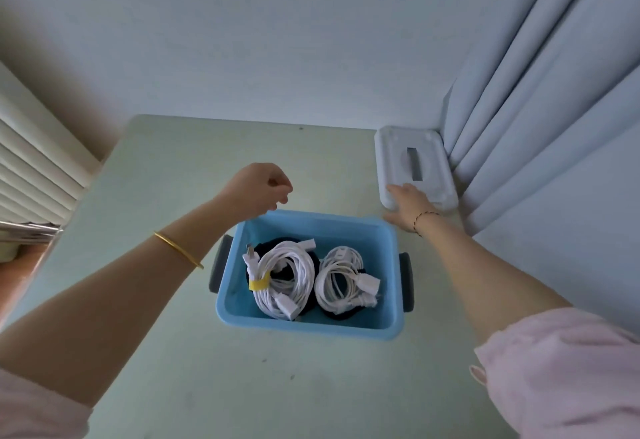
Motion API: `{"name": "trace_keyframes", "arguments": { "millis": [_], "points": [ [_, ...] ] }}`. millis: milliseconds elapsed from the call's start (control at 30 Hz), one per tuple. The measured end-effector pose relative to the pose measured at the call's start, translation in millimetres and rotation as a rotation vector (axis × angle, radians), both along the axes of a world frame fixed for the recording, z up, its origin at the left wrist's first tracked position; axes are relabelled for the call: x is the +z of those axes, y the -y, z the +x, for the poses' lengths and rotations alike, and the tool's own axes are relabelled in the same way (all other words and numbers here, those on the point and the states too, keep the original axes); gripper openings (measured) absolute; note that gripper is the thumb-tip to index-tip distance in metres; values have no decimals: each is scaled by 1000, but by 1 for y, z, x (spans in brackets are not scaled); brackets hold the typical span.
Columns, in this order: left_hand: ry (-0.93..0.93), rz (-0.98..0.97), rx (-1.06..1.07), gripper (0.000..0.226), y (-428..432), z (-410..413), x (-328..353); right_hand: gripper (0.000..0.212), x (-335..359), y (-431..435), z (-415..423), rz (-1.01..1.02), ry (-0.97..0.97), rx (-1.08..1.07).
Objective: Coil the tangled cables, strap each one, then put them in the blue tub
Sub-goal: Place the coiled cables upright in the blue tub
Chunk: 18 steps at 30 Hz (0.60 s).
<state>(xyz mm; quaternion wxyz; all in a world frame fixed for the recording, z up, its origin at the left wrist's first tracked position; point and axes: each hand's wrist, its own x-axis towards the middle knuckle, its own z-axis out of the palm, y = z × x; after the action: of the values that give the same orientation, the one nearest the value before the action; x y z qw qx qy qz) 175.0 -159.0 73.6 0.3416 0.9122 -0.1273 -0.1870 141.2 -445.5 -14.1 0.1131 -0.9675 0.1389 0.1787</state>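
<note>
— What takes up most of the view?

— A pale green bench (166, 352), set against the far wall. Pale curtain (554, 109) folds hang along its right side.

— And the blue tub?

— The blue tub (311, 326) stands on the bench near the middle, uncovered, with a grey handle (220, 265) on its left side and another on the right. Its white lid (401, 154) lies flat on the bench in the far right corner, just beside the curtain and apart from the tub.

— What are the hands doing?

— The right hand (410, 208) reaches to the lid. Its fingers lie fairly straight on the lid's near left corner and the thumb is spread out to the side. The left hand (256, 189) hovers over the tub's far left rim, fingers hanging loosely curled, holding nothing.

— Where are the cables?

— Inside the tub. The left white coil (294, 265) and the right white coil (332, 286) lie side by side. Both rest on something dark (277, 243), but I cannot tell what it is.

— Are they strapped?

— A yellow strap (259, 284) wraps the left coil on its left side. I cannot tell whether the right coil has a strap.

— Anything smaller?

— A gold bangle (178, 249) on the left forearm and a thin cord bracelet (424, 215) on the right wrist.
</note>
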Motion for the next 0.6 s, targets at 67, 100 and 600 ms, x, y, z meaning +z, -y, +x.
{"name": "trace_keyframes", "arguments": {
  "millis": [67,100,600],
  "points": [
    [-26,-39,52,15,-3,4,-5,65,-12,5,11,-36,-58,31],
    [-34,-49,69,16,-5,6,-7,66,-18,6,13,-36,-88,29],
    [-15,-115,139,20,-10,3,-10,36,-32,-12,-36,-255,75,-88]
  ]
}}
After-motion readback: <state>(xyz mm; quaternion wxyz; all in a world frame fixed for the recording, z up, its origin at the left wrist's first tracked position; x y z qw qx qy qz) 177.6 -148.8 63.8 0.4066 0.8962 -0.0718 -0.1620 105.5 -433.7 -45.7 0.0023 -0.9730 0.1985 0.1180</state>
